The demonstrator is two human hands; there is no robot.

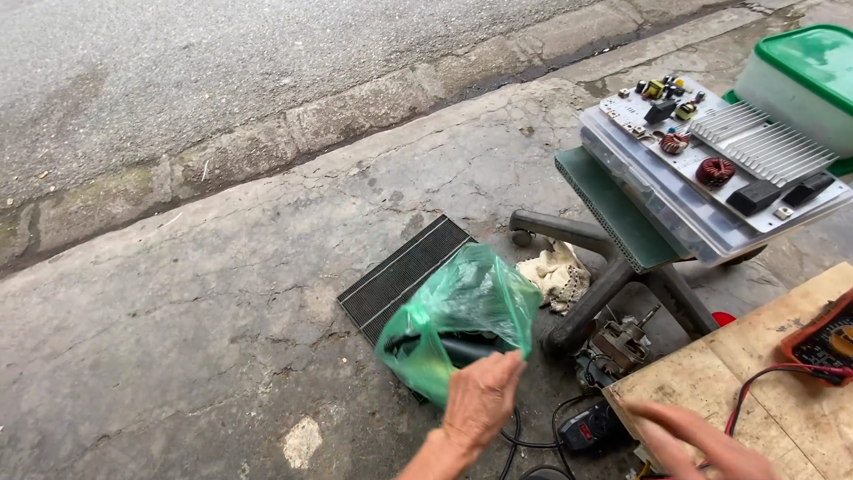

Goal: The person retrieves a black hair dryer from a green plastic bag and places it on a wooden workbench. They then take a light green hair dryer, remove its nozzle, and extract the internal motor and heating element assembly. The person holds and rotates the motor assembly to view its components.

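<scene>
Green plastic bag [458, 316], lower centre of frame, pinched at its rim by left hand [480, 400] above cracked pavement [222, 293]. Right hand [702, 440], lower right, spread loose over wooden tabletop [773, 373], gripping nothing. Circuit board [724, 147] on clear case, upper right.

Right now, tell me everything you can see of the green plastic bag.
The green plastic bag is thin, see-through and crinkled, with shiny folds. It hangs open-mouthed above the cracked pavement, held up at its lower right edge by the left hand. Something dark and rounded shows through its lower part; what it is cannot be told. Behind it lies a dark ribbed grille flat on the ground. The right hand is apart from it, over the wooden board.
</scene>
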